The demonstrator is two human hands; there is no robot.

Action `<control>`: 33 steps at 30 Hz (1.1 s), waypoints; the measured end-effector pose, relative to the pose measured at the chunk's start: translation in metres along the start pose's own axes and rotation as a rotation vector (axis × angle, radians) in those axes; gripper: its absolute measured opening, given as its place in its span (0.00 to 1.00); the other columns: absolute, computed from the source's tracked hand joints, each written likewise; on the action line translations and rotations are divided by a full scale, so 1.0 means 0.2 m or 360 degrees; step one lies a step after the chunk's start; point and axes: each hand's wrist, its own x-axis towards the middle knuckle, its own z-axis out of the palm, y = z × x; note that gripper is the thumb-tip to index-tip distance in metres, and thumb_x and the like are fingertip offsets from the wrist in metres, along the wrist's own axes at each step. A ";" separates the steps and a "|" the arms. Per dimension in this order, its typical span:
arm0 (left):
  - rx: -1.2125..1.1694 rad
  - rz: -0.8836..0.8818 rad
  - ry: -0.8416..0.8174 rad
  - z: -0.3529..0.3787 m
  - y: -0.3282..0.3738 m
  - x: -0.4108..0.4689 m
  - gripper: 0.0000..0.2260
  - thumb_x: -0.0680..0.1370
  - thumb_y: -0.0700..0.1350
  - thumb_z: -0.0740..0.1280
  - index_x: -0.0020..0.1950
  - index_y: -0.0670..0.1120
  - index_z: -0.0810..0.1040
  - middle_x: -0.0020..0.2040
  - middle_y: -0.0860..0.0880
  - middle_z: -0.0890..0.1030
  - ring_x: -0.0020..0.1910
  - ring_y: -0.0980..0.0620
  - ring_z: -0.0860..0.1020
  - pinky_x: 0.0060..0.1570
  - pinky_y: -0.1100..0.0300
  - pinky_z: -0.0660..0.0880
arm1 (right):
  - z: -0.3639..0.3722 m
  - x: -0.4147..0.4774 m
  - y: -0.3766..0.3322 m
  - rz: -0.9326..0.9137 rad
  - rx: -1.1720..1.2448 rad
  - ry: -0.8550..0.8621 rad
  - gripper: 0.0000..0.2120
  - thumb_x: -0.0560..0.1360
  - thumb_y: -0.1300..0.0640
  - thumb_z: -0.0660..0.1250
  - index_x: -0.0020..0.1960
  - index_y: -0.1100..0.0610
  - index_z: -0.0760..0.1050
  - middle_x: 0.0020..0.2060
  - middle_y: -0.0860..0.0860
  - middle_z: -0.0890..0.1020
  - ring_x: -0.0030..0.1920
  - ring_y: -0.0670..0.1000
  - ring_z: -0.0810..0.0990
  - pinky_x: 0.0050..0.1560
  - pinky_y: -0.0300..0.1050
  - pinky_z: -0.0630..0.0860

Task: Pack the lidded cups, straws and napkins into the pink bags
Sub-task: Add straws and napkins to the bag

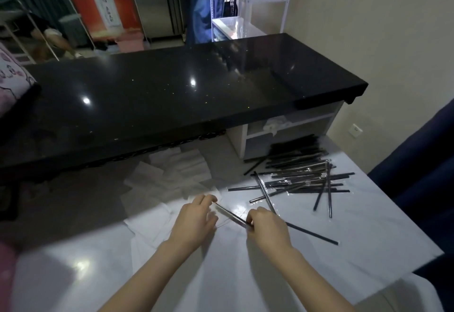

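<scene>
I'm pinching one straw [232, 213] in my right hand [266, 225]. It's running diagonally away-left to my left hand [194, 220], whose fingers are curling at its tip, grip unclear. Napkins [147, 225] are lying directly underneath, left hand nearer.

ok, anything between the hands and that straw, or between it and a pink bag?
Nothing visible on the hand side: the right hand grips the straw, and the left hand is at its tip. The way to a bag can't be judged: only a pink shape shows at the lower left edge.
</scene>
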 end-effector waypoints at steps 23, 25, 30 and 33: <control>-0.0345 0.0006 0.0575 -0.82 -0.50 -0.65 0.09 0.75 0.42 0.72 0.54 0.50 0.81 0.45 0.56 0.79 0.45 0.61 0.78 0.46 0.66 0.74 | -0.16 -0.18 -1.00 -0.0898 0.0496 0.0258 0.12 0.68 0.67 0.62 0.47 0.55 0.76 0.44 0.44 0.73 0.39 0.51 0.74 0.41 0.48 0.73; -0.0277 0.0007 0.0686 -0.95 -0.56 -0.79 0.06 0.76 0.40 0.71 0.50 0.49 0.82 0.44 0.56 0.79 0.45 0.62 0.78 0.45 0.68 0.73 | -0.17 -0.23 -1.20 -0.1034 0.0454 0.0249 0.11 0.70 0.65 0.62 0.49 0.54 0.76 0.47 0.45 0.75 0.40 0.51 0.75 0.41 0.48 0.73; -0.0174 -0.0017 0.0930 -1.26 -0.71 -1.14 0.06 0.76 0.39 0.70 0.49 0.49 0.82 0.44 0.57 0.80 0.46 0.63 0.77 0.46 0.71 0.72 | -0.19 -0.41 -1.65 -0.1357 0.0461 0.0350 0.09 0.76 0.58 0.66 0.55 0.51 0.79 0.47 0.45 0.77 0.41 0.48 0.78 0.41 0.46 0.75; -0.0162 -0.0043 0.1043 -1.41 -0.76 -1.31 0.06 0.75 0.39 0.71 0.49 0.48 0.82 0.44 0.56 0.80 0.46 0.62 0.77 0.46 0.71 0.73 | -0.23 -0.50 -1.87 -0.1506 0.0327 0.0533 0.08 0.74 0.58 0.71 0.53 0.53 0.81 0.43 0.48 0.79 0.38 0.49 0.78 0.35 0.47 0.77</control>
